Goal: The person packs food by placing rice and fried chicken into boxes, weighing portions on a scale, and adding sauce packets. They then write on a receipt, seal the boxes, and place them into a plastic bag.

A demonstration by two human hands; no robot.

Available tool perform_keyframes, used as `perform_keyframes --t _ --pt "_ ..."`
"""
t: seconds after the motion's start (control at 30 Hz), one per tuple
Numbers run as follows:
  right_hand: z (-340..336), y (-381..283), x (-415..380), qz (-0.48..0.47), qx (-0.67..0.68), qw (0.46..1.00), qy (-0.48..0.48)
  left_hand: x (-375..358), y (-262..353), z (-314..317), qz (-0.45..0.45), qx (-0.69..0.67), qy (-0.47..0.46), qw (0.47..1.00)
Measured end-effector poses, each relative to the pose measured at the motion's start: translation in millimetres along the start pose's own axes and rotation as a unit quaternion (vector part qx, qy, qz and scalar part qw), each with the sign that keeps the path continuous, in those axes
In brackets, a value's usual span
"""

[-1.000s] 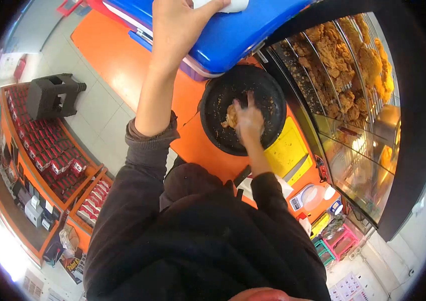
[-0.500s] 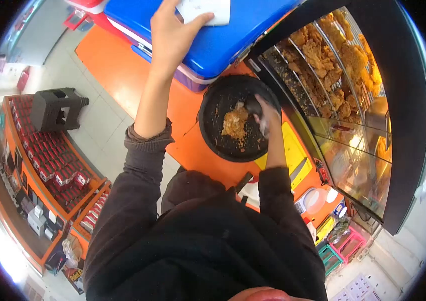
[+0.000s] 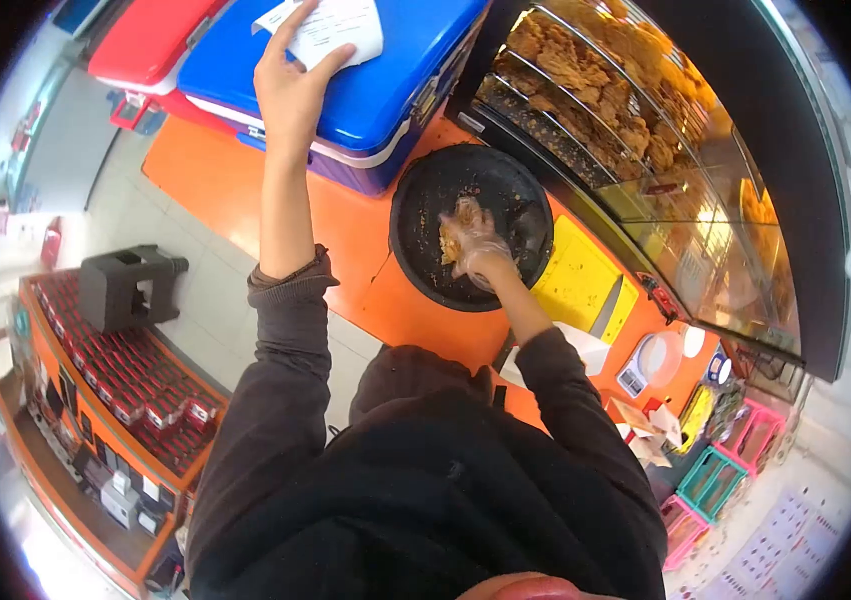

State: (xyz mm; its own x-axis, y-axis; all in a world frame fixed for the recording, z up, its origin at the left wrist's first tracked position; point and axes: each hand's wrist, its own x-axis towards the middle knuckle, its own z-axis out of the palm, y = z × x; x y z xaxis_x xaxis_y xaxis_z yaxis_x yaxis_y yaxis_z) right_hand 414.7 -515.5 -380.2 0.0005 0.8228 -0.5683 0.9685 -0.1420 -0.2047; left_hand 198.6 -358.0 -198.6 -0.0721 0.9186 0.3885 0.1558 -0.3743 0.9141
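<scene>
right hand [image 3: 482,252] moved onto food [image 3: 450,243], inside black bowl [image 3: 413,262]

Field note: your orange counter [image 3: 207,185] is carrying a blue-lidded cooler [image 3: 410,65], black bowl [image 3: 419,200], yellow board [image 3: 570,270] and small scale [image 3: 632,380].

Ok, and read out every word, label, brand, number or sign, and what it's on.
No text can be read.
White paper at the left hand: printed lines, too small.
Red-and-white packs: any print too small.
Wall sheet, lower right: marks too small and blurred.
</scene>
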Motion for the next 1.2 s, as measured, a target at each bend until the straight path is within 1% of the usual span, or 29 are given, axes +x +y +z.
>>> perform_keyframes --t 0.07,0.1,0.13,0.2,0.23,0.3,0.33,0.4,0.43,0.47,0.53,0.57,0.6,0.63,0.67,0.7,0.73,0.8,0.83,0.87,0.93,0.97,1.0,1.07,1.13,1.2 --pt "25.2 7.2 29.1 0.058 -0.012 0.998 -0.03 0.5 -2.6 -1.5 0.004 -0.04 -0.002 0.999" --pt "31.6 6.1 27.7 0.046 0.005 0.999 0.016 2.7 -5.0 -1.4 0.042 -0.02 0.001 0.999" --pt "37.9 6.5 28.4 0.046 0.014 0.999 0.021 3.6 -7.8 -2.0 0.049 -0.017 -0.007 0.999" --pt "38.0 -2.8 15.2 0.033 0.029 0.999 -0.012 2.6 -2.5 -0.8 0.014 -0.027 -0.012 0.999" --pt "42.9 -3.2 13.5 0.04 0.041 0.998 -0.006 2.8 -1.0 0.7 0.002 -0.041 -0.007 0.999" --pt "61.7 3.4 10.7 0.062 0.092 0.991 0.073 5.9 -7.9 1.1 0.016 -0.055 -0.013 0.998" --pt "70.7 9.4 9.3 0.073 0.104 0.989 0.075 5.5 -9.4 1.2 0.017 -0.056 -0.016 0.998" --pt "83.1 30.8 17.3 0.099 0.222 0.957 0.156 9.5 -25.0 1.0 0.034 -0.091 -0.019 0.995" --pt "124.3 67.8 56.5 0.005 0.295 0.937 0.19 7.8 -18.9 2.8 0.031 -0.077 -0.018 0.996" --pt "116.4 67.6 37.7 0.019 0.306 0.932 0.194 4.3 -13.1 3.6 0.027 -0.062 -0.018 0.998" --pt "69.5 67.2 -6.7 0.005 0.33 0.934 0.135 10.9 -25.8 3.2 0.013 -0.094 -0.025 0.995" --pt "83.4 78.3 -9.0 -0.121 0.362 0.9 0.209 8.5 -20.7 4.9 0.011 -0.076 -0.021 0.997" --pt "73.2 72.9 -24.6 -0.108 0.369 0.898 0.216 9.7 -24.1 4.3 0.046 -0.028 -0.015 0.998" --pt "57.1 67.5 -34.1 -0.039 0.445 0.885 0.131 10.3 -28.1 4.4 0.041 -0.06 -0.018 0.997" --pt "46.0 64.2 -43.1 0.027 0.515 0.856 0.042 7.4 -24.7 5.8 0.034 -0.09 -0.018 0.995" --pt "46.6 67.6 -46.1 0.016 0.559 0.826 0.07 5.7 -22.0 5.8 0.04 -0.073 -0.015 0.996" --pt "47.8 74.9 -47.9 0.017 0.562 0.824 0.069 4.6 -20.4 5.0 0.039 -0.071 -0.018 0.997" --pt "58.7 100.5 -51.5 -0.026 0.677 0.725 0.122 3.9 -16.6 4.5 0.066 -0.015 -0.008 0.998" --pt "72.3 109.3 -57.6 -0.081 0.773 0.617 0.125 7.9 -24.8 2.7 0.069 -0.026 -0.014 0.997" --pt "72.4 111.4 -77.3 -0.07 0.776 0.612 0.135 12.8 -33.3 0.8 0.062 -0.011 -0.008 0.998" --pt "50.4 110.6 -144.8 -0.217 0.859 0.449 0.114 11.8 -33.2 0.3 0.076 -0.011 -0.028 0.997" --pt "43.5 116.3 -171.6 -0.257 0.827 0.488 0.11 13.0 -36.3 -0.3 0.065 -0.041 -0.038 0.996" --pt "38.1 119.2 -203.3 -0.247 0.829 0.486 0.121 13.9 -38.0 -0.9 0.056 -0.069 -0.045 0.995" --pt "42.0 126.9 -266.1 -0.198 0.876 0.384 0.216 11.7 -32.2 0.0 0.071 -0.046 -0.045 0.995" --pt "82.8 159.9 -313.4 -0.196 0.85 0.384 0.304 14.3 -31.3 -2.5 0.068 -0.04 -0.054 0.995" --pt "115.8 182.1 -373.4 -0.129 0.832 0.414 0.346 13.3 -29.7 -2.0 0.086 0.038 -0.039 0.995"
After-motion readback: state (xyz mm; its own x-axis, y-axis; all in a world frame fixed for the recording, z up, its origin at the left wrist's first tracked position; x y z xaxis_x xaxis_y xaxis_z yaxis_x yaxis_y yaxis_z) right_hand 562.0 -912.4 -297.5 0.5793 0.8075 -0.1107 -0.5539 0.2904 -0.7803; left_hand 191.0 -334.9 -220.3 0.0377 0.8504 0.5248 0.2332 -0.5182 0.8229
